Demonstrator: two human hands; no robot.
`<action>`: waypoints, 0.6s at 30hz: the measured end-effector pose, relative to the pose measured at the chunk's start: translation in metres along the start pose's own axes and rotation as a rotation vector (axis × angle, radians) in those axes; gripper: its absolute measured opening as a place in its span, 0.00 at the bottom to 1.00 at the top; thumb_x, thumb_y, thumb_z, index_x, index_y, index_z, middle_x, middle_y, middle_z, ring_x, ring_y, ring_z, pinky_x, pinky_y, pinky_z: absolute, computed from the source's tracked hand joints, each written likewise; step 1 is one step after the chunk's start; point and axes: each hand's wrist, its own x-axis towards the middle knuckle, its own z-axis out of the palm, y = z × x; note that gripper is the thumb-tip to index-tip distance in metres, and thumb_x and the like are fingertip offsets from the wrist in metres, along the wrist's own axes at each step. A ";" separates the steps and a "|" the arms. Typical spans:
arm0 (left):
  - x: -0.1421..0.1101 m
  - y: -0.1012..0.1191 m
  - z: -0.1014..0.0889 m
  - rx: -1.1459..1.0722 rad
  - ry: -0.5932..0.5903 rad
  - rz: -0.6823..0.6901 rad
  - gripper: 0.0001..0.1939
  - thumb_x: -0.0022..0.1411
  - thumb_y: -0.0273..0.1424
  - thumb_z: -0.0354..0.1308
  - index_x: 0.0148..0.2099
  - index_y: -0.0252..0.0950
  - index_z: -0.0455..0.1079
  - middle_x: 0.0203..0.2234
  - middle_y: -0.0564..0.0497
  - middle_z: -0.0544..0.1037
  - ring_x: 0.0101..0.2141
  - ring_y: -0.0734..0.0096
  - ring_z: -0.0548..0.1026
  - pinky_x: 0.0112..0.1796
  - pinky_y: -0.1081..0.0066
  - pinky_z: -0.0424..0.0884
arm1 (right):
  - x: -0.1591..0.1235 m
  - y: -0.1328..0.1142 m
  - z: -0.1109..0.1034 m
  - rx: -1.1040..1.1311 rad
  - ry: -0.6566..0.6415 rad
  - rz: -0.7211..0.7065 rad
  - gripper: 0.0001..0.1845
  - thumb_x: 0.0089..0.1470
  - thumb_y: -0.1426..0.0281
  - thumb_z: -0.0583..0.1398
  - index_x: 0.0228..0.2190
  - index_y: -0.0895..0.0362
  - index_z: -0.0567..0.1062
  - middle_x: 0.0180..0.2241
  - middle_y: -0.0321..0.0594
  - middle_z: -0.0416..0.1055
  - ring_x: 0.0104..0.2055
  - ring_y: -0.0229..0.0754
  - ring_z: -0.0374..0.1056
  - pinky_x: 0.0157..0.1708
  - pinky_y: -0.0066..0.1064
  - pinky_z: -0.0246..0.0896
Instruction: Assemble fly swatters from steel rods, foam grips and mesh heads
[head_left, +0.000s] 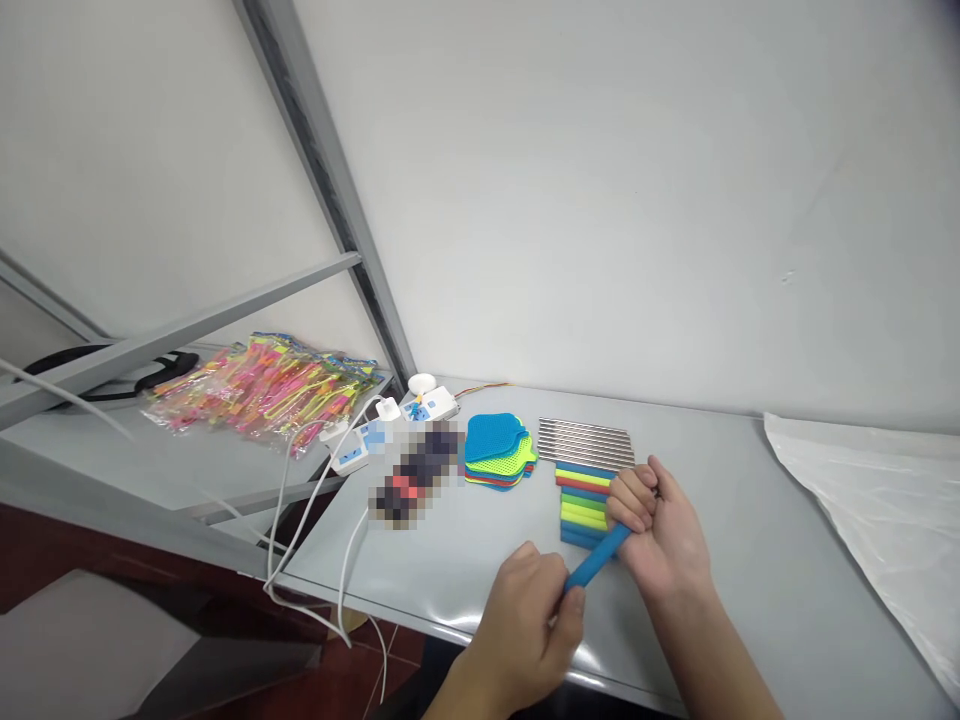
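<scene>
Left hand (529,618) and right hand (666,535) wrapped fingers around a slim blue, seemingly plastic tube (598,560), which slackened grips could drop.

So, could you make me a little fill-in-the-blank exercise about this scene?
1. The left hand and right hand grip a ____ tube.
2. The stacked flyswatter heads lie to the ____ of the metal rods.
3. The white sheet lies toward the ____ end of the table.
Missing words: blue; left; right.
</scene>
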 end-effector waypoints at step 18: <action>0.020 0.021 -0.029 -0.414 -0.335 -0.459 0.16 0.70 0.42 0.41 0.37 0.38 0.61 0.25 0.57 0.64 0.26 0.74 0.60 0.29 0.72 0.54 | -0.021 0.028 0.007 -0.426 -0.233 -0.104 0.20 0.60 0.62 0.56 0.20 0.58 0.67 0.18 0.29 0.51 0.19 0.30 0.49 0.19 0.25 0.53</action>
